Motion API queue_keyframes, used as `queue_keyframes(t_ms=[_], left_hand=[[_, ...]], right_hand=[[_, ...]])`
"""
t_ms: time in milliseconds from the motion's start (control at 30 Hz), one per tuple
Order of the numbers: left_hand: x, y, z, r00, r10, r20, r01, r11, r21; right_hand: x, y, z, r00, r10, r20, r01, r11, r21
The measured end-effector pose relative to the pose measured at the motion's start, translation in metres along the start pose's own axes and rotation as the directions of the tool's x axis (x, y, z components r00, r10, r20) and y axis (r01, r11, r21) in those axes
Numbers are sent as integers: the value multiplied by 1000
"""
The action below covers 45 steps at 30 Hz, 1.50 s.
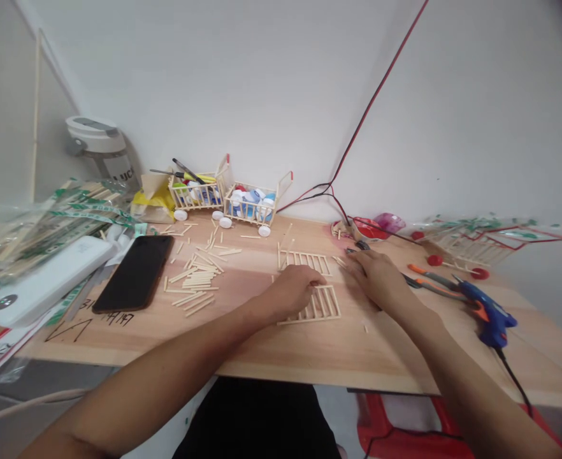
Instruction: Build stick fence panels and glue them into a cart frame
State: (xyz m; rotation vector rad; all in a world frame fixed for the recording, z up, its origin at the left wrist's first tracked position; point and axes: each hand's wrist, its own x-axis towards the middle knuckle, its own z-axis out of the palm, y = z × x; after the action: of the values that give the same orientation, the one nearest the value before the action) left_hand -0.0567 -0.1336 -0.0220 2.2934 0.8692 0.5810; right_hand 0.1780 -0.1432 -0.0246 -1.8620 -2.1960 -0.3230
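Observation:
My left hand (294,290) rests curled, knuckles up, on a small ladder-like panel of wooden sticks (323,305) lying flat on the wooden tabletop (271,347). A second stick panel (307,260) lies just beyond it. My right hand (374,275) lies palm down to the right of the panels, fingers stretched towards some loose sticks (339,261) and a small dark object (362,245). I cannot see anything held in either hand.
A pile of cut sticks (197,280) and a black phone (135,273) lie at the left. Two stick carts with bottle caps (252,205) stand at the back. A blue glue gun (486,312) and orange-handled pliers (436,279) lie at the right.

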Motion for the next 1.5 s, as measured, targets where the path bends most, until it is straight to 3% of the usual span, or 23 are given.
queue_keyframes(t_ms=[100,167,300,433,633,800,967,1067,1200,1300,1400,1500], left_hand=[[-1,5,-10,1000,-10,-6,10,999,-33],[-3,9,-21,999,12,-40,-15,996,-83],[-10,18,-53,989,31,-146,-72,956,-286],[-22,24,-87,946,-38,-323,-109,899,-425],[-40,25,-117,924,-108,-367,-93,868,-488],[-36,1,-120,886,-234,-401,-21,842,-538],[-23,-26,-110,881,-371,-295,125,782,-611],[-16,-34,-105,867,-419,-269,180,767,-616],[-7,-36,-104,854,-426,-298,199,798,-569],[2,-37,-104,849,-398,-348,167,826,-538],[12,-41,-100,845,-352,-403,105,847,-521],[19,-46,-92,836,-329,-439,81,866,-494]], right_hand=[[-10,-10,-10,987,-103,-126,113,991,72],[-18,-21,-18,977,-157,-146,175,977,120],[-31,-46,-32,962,-256,-93,269,946,180],[-38,-68,-38,960,-278,-20,276,939,205],[-36,-107,-29,922,-378,86,337,891,303],[-31,-119,-20,907,-397,140,336,883,329],[-30,-117,-14,893,-428,137,367,871,327],[-34,-112,-18,880,-469,76,427,851,307],[-32,-95,-41,870,-485,-89,491,837,243],[-17,-75,-65,882,-426,-201,456,878,141],[9,-60,-76,899,-372,-231,401,911,95],[34,-53,-71,912,-364,-190,392,910,136]])
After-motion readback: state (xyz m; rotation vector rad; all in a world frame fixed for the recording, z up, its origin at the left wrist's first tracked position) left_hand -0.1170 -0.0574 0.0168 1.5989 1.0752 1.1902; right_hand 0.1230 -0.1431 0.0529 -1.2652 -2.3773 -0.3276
